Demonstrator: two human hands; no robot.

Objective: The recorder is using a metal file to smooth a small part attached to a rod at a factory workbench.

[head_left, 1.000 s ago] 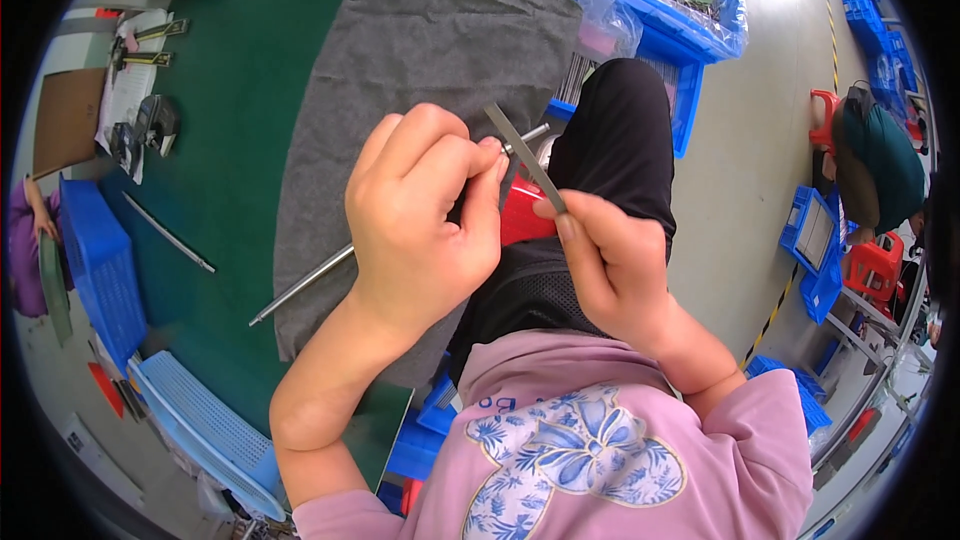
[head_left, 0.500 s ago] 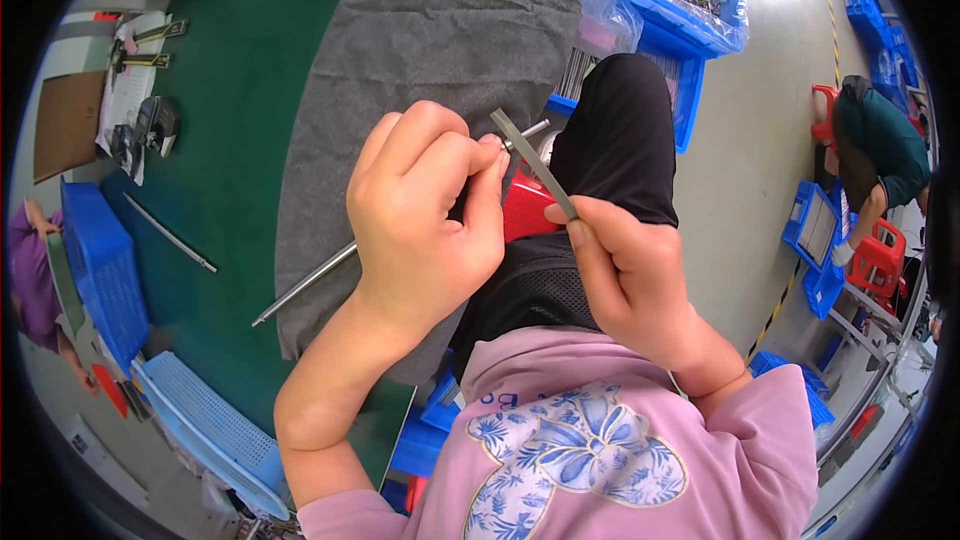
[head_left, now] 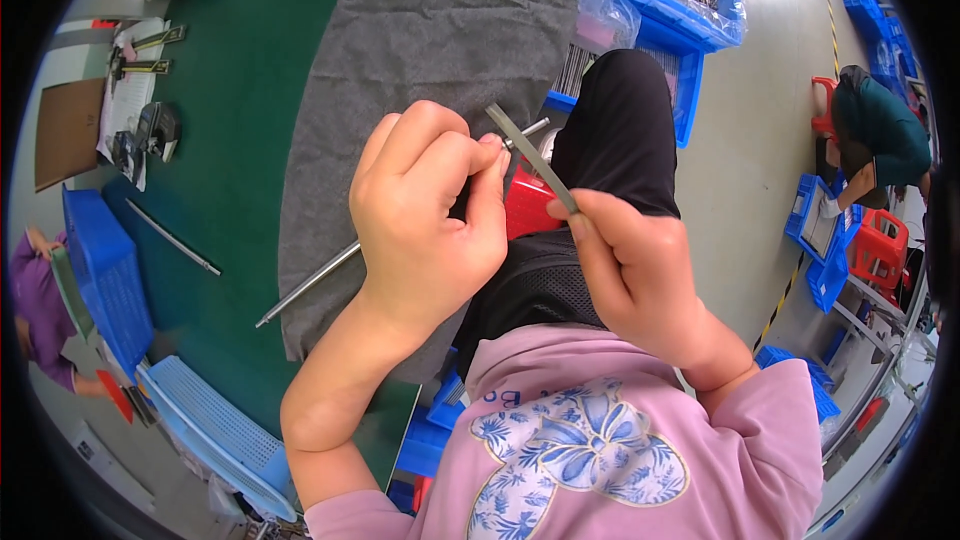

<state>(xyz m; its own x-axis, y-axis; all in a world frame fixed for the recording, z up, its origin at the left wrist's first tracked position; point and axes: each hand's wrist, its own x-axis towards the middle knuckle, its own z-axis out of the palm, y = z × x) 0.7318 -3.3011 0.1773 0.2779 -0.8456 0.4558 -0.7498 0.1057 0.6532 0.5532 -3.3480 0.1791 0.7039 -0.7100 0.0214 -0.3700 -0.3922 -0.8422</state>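
Observation:
My left hand [head_left: 430,215] is closed around a thin metal rod [head_left: 310,283], with thumb and forefinger pinching it close to its far-right end. The rod slants from lower left to upper right, and the palm hides its middle stretch. In my right hand [head_left: 645,275] a flat grey file [head_left: 532,158] is pinched by one end between thumb and fingers. The file crosses the rod just beyond my left fingertips and appears to touch it. Beneath the left hand a grey cloth [head_left: 420,35] lies over the green table [head_left: 240,70].
Another rod [head_left: 172,236] lies on the table at left, near blue baskets [head_left: 105,270]. At upper right, a blue bin [head_left: 725,30] holds metal parts. A red stool [head_left: 528,205] shows below the hands. Co-workers are at far left and far right [head_left: 885,130].
Both hands, the rod and the file stay almost in place, with only a very slight shift of the file. The co-worker at right has moved an arm over a blue bin.

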